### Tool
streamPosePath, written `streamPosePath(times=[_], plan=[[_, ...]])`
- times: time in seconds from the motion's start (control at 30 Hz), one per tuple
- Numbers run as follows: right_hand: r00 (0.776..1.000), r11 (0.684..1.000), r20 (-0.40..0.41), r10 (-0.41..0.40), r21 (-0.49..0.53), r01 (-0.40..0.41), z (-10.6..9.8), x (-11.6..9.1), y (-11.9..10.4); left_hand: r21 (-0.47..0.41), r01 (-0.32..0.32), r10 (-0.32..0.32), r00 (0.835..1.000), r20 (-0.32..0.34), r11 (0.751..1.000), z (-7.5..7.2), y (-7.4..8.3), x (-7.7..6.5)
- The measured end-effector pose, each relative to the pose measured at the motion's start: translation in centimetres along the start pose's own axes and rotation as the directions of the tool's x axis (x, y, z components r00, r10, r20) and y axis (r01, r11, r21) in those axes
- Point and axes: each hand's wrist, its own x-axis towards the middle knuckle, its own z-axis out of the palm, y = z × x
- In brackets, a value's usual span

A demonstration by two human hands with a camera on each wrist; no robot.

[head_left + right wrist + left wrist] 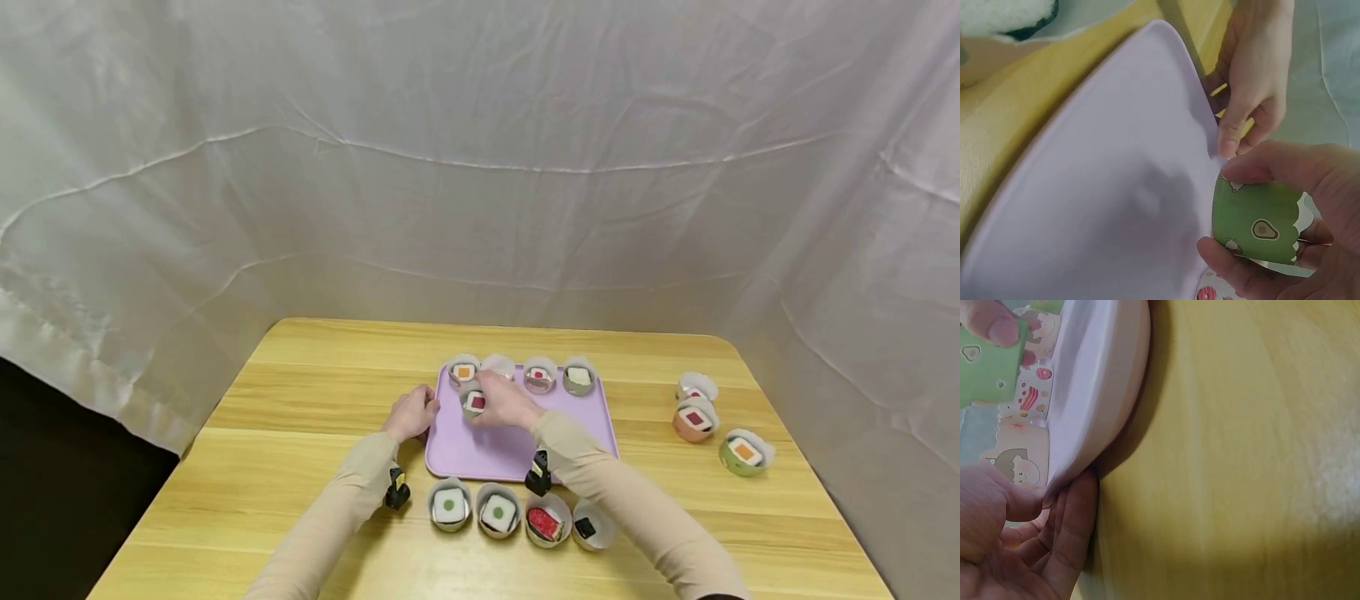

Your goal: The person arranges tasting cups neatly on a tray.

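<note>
My left hand [411,413] pinches the left rim of a lilac tray [472,454], thumb on top and fingers beneath in the left wrist view. Over the tray's back left part, my right hand [508,402] grips a green paper cup [1254,219] with an avocado print. Inside that cup sits a white toy sushi piece with a dark red square centre [476,403]. Several more paper cups stand in a row along the tray's back edge, among them one with an orange-centred piece [464,372] and one with a red-dotted piece [539,375]; my right hand partly hides another.
In front of the tray stand several cups, two with green-dotted white pieces, one with a red piece [544,523] and one with a black piece [586,527]. Three cups, including an orange one [693,422], are at the wooden table's right. Pale curtains [480,217] hang behind.
</note>
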Motion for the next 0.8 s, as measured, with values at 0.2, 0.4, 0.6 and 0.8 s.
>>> streamPosePath(times=[0.2, 0.4, 0.6, 0.8], plan=[[1.000, 1.000, 0.023, 0.011, -0.025, -0.010, 0.8, 0.6, -0.5, 0.005, 0.004, -0.004, 1.000, -0.001, 1.000, 0.0, 0.1, 0.0], [0.996, 0.998, 0.063, 0.066, -0.011, -0.065, 1.3, 1.1, -0.7, 0.009, 0.001, -0.001, 1.000, -0.003, 1.000, 0.1, 0.0, 0.0], [0.995, 0.997, 0.069, 0.075, -0.023, -0.074, 1.7, 1.4, -0.8, 0.009, -0.002, 0.002, 1.000, -0.002, 1.000, 0.0, 0.1, -0.1], [0.995, 0.997, 0.062, 0.081, -0.023, -0.080, 1.9, 1.4, -0.8, 0.013, 0.000, 0.001, 1.000, -0.010, 1.000, 0.1, 0.0, 0.0]])
